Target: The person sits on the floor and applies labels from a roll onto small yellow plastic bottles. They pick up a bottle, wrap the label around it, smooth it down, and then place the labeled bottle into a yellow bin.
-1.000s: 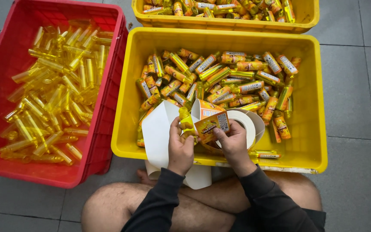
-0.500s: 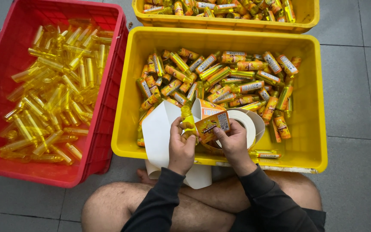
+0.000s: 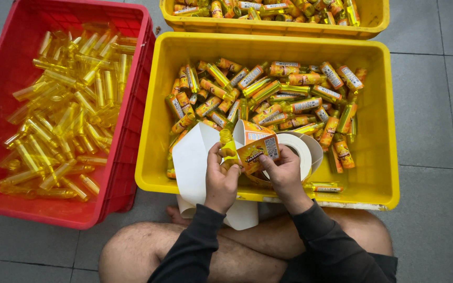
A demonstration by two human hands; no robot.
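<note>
My left hand (image 3: 221, 181) grips a small clear yellow bottle (image 3: 229, 148) upright, just above the near wall of a yellow crate (image 3: 170, 112). My right hand (image 3: 284, 175) pinches an orange label (image 3: 258, 151) and holds it against the bottle's side. Behind my right hand a roll of labels (image 3: 297, 147) lies in the crate. White backing paper (image 3: 192, 162) trails from it over the crate's near edge onto my legs. Several labelled bottles (image 3: 268, 94) fill the crate's far half.
A red crate (image 3: 137, 131) on my left holds several unlabelled yellow bottles (image 3: 64, 110). A second yellow crate (image 3: 289, 29) with labelled bottles stands beyond. I sit cross-legged on a grey tiled floor (image 3: 436, 131), knees against the crates.
</note>
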